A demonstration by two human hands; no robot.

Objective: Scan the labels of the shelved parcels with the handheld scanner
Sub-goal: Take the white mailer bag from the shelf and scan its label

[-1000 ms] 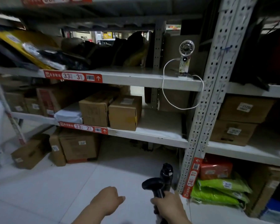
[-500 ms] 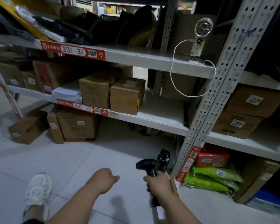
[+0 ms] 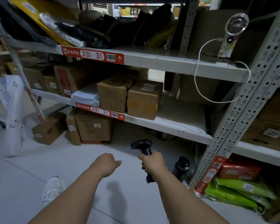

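Observation:
My right hand grips the handle of a black handheld scanner, whose head points left and forward, low, toward the space under the middle shelf. My left hand is a loose fist beside it, holding nothing. On the middle shelf stand brown cardboard parcels and a white-wrapped parcel. Labelled boxes stand on the floor below. Bagged parcels lie on the upper shelf.
A small white fan with a looping cable stands on the upper shelf. A perforated grey upright divides the racks; right of it are boxes and green bags. A black bottle stands on the floor. White sacks lean at left.
The view has tilted down and moved closer to the shelves. Both arms reach farther forward. The scanner has swung left, away from the black bottle, and my shoe has come into view.

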